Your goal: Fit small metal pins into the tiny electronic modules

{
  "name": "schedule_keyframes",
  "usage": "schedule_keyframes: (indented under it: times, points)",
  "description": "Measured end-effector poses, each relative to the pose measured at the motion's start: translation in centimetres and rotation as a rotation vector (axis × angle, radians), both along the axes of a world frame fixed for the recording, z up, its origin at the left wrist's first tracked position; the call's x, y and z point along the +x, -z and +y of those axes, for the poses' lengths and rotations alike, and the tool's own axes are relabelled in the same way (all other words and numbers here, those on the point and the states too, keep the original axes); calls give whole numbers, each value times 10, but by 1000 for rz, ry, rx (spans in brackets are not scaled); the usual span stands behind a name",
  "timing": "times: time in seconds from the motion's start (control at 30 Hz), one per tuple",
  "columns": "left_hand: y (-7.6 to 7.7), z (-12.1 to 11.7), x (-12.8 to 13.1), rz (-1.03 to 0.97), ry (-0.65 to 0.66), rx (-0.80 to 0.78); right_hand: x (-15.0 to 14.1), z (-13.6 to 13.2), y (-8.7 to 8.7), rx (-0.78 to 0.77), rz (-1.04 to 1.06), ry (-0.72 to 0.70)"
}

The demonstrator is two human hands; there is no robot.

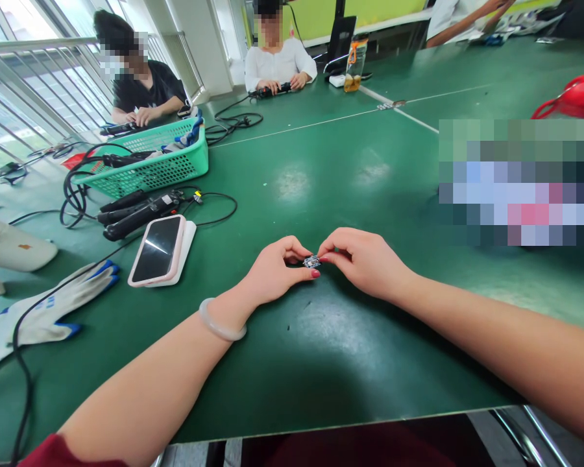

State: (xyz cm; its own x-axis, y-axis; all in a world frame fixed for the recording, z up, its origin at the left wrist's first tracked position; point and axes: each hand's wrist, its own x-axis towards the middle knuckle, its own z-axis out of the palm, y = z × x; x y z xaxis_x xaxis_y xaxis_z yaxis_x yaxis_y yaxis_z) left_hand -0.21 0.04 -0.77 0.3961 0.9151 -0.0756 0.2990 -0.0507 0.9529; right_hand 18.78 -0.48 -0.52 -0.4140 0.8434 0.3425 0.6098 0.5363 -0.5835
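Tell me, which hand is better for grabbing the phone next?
Probably the left hand. The phone lies off to the left, nearer to it; the right hand would have to reach across. Both hands have fingertips at the small part, so the left should let go first.

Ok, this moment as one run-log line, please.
left hand: pinching small silvery-blue piece; right hand: at its right edge; left side: pink-rimmed smartphone, blue-tipped white fabric glove; surface: glossy green table

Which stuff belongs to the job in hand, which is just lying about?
In the job:
small part, held between left hand and right hand

Apparently just lying about:
phone
glove
green basket
black tools
bottle
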Motion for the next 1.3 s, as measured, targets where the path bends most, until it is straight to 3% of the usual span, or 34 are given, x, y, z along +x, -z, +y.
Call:
schedule_keyframes:
  times: [0.4,0.73,0.83,0.9,1.03,1.13,1.3]
  points:
    - [-1,1,1,-177,-62,-110,6,-1,2,130,-138,1]
    - [-8,-5,1,-247,17,-252,-4,-5,5,273,-272,-63]
    - [-9,-1,-5,-130,13,-152,-4,-4,5,221,-266,-170]
    - [-9,5,-14,43,-32,33,-1,-2,4,192,-258,-196]
    - [-11,20,-43,709,-253,464,6,5,4,140,-215,-160]
    - [-13,31,-65,980,-376,482,12,11,5,91,-171,-115]
    - [-13,40,-87,1075,-460,446,17,18,7,33,-159,-94]
